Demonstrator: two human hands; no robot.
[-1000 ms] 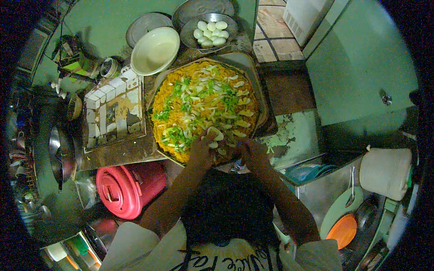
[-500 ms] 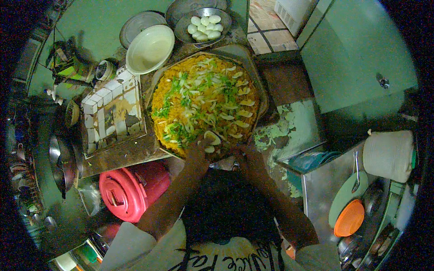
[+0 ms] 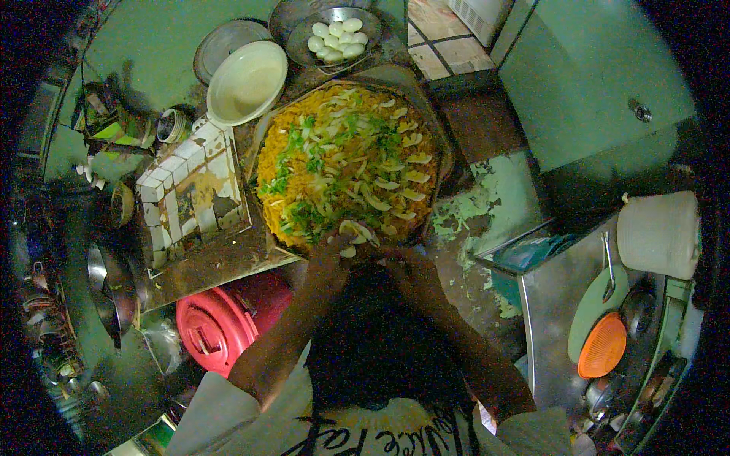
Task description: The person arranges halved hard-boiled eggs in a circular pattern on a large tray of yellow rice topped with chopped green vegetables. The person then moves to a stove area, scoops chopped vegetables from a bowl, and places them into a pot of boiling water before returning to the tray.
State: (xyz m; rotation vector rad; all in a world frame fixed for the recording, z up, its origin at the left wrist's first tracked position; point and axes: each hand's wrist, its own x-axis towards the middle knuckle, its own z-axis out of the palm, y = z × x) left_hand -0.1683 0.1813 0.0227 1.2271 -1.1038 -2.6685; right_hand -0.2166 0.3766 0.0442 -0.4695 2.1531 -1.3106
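A wide tray of orange-yellow rice (image 3: pixel 300 163) lies before me. White slices and chopped green herbs are strewn over it, and pale egg slices (image 3: pixel 414 176) line its right side. At the near rim, my left hand (image 3: pixel 328 261) is closed around cut pieces of boiled egg (image 3: pixel 356 232), which stick out past the fingers. Close beside it is my right hand (image 3: pixel 407 267), fingers drawn together and dark; whether anything is in them I cannot make out. Behind the tray, several whole peeled eggs (image 3: pixel 334 42) sit in a metal bowl (image 3: pixel 303 55).
A pale empty-looking basin (image 3: pixel 247 83) stands behind the tray's left side. White tiles (image 3: pixel 179 197) edge the counter at left. Below it is a red lidded bucket (image 3: pixel 217 327). On the right, a metal counter (image 3: pixel 551 304) carries an orange strainer (image 3: pixel 603 346) and a white container (image 3: pixel 658 232).
My view has shifted slightly. My right hand has come closer to the left, and the egg pieces in my left hand have tilted.
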